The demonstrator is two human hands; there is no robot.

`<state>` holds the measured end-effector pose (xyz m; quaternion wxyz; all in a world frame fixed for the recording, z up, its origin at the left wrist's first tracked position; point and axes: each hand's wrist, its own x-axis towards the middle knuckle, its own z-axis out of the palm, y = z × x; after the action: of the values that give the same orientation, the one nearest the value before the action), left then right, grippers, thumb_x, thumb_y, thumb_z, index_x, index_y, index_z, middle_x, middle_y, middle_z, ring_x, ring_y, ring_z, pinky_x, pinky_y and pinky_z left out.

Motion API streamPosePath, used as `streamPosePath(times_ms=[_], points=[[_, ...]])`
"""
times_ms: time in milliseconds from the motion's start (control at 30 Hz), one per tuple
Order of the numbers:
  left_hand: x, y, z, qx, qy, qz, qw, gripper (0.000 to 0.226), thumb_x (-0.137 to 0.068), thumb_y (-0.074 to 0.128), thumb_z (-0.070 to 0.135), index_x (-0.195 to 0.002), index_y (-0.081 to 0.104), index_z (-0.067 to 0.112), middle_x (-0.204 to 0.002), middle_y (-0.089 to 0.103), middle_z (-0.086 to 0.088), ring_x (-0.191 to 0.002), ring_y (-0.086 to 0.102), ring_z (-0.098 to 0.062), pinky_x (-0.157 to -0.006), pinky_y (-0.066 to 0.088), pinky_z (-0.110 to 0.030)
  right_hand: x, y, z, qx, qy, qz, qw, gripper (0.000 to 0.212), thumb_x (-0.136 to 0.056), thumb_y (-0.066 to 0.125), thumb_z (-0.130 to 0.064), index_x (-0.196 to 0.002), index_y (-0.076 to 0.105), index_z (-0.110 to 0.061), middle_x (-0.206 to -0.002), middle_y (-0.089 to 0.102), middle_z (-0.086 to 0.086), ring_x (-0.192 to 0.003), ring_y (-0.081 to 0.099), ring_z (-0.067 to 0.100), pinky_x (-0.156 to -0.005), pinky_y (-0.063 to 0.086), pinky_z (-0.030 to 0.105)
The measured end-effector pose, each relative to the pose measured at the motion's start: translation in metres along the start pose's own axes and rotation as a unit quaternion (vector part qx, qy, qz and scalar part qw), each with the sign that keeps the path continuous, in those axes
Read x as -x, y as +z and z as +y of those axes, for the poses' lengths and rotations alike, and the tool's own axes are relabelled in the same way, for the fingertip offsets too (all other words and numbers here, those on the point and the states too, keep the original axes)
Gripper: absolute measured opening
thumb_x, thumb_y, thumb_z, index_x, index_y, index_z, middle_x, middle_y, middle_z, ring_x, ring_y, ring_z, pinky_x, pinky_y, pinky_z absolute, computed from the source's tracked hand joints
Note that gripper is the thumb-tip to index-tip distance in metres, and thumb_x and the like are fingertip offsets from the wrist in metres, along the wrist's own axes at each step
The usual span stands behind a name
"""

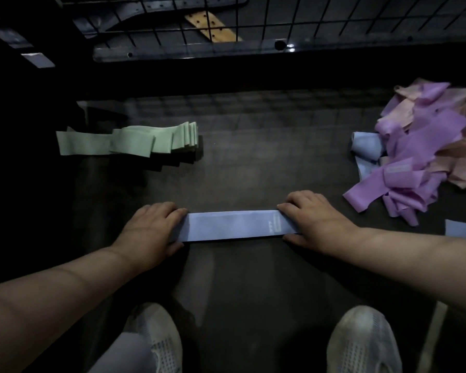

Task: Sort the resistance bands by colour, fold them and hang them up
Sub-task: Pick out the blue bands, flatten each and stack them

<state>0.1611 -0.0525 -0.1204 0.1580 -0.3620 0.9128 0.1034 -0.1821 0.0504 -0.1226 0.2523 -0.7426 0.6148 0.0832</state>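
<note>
- The left hand (151, 230) grips the left end of a blue band (232, 226). Its fingers are bent down over the end and its thumb lies along the near edge.
- The right hand (310, 222) grips the right end of the same band in the same way, with curled fingers on top and the thumb along the near edge.
- The blue band lies flat and pulled straight on the dark floor (253, 162) between the two hands. Its long axis runs left to right across the view, with the right end slightly farther away. A small pale printed label sits near the right end.
- Two white mesh shoes (363, 343) stand on the near side of the band, one below each forearm.
- Farther away on the left, well apart from the hands, is a row of folded green bands (135, 142). They overlap one another, and the row also runs left to right.
- On the right lies a loose pile of bands (425, 157), purple and pale pink tangled together. A second blue loop (366, 146) sticks out at the pile's left edge.
- A further blue strip (463, 228) shows at the right border of the view, cut off by the frame.
- At the far side stands a black wire grid (253, 20). Behind it are dark straps and a tan strip with punched holes (213, 26).
</note>
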Motion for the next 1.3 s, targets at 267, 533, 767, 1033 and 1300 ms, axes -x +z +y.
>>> streamPosePath(times_ms=[267, 533, 767, 1033, 1300], points=[[-0.009, 0.002, 0.001, -0.017, 0.017, 0.021, 0.999, 0.076, -0.056, 0.083, 0.050, -0.121, 0.062, 0.015, -0.107, 0.061, -0.006, -0.093, 0.062, -0.028, -0.081, 0.050, -0.038, -0.007, 0.002, -0.008, 0.001, 0.007, -0.010, 1.000, 0.072, -0.082, 0.064, -0.054, -0.141, 0.042, -0.020, -0.132, 0.042, 0.005, -0.124, 0.040, 0.025, -0.104, 0.032, 0.036], [-0.010, 0.006, 0.007, -0.003, 0.029, 0.033, 0.999, 0.072, -0.059, 0.082, 0.050, -0.118, 0.063, 0.014, -0.105, 0.061, -0.007, -0.092, 0.063, -0.030, -0.079, 0.051, -0.039, -0.006, -0.001, -0.002, -0.020, -0.004, -0.013, 1.000, 0.077, -0.080, 0.066, -0.056, -0.144, 0.039, -0.021, -0.135, 0.039, 0.004, -0.125, 0.038, 0.023, -0.108, 0.032, 0.037], [0.003, 0.010, 0.016, 0.332, -0.411, 0.098, 0.844, 0.047, -0.092, 0.061, 0.025, -0.134, 0.051, 0.005, -0.135, 0.046, -0.023, -0.126, 0.044, -0.039, -0.110, 0.034, -0.043, 0.021, 0.015, -0.002, -0.368, 0.330, 0.108, 0.863, 0.030, -0.091, 0.063, -0.034, -0.111, 0.047, -0.017, -0.115, 0.046, 0.002, -0.103, 0.053, 0.019, -0.099, 0.042, 0.034], [0.006, 0.018, 0.022, 0.455, -0.470, 0.066, 0.754, 0.018, -0.096, 0.059, 0.026, -0.109, 0.058, 0.014, -0.105, 0.062, -0.011, -0.097, 0.059, -0.030, -0.089, 0.049, -0.039, 0.024, 0.021, -0.011, -0.394, 0.330, 0.060, 0.856, 0.025, -0.088, 0.070, -0.037, -0.094, 0.057, -0.017, -0.094, 0.061, 0.000, -0.079, 0.056, 0.009, -0.069, 0.040, 0.022], [0.006, 0.014, 0.019, 0.443, -0.428, 0.078, 0.784, 0.020, -0.091, 0.068, 0.026, -0.102, 0.062, 0.010, -0.097, 0.065, -0.010, -0.094, 0.062, -0.031, -0.082, 0.049, -0.038, 0.019, 0.026, -0.007, -0.374, 0.337, 0.055, 0.862, 0.016, -0.091, 0.066, -0.030, -0.087, 0.056, -0.018, -0.101, 0.059, 0.005, -0.079, 0.053, 0.009, -0.074, 0.040, 0.025]])
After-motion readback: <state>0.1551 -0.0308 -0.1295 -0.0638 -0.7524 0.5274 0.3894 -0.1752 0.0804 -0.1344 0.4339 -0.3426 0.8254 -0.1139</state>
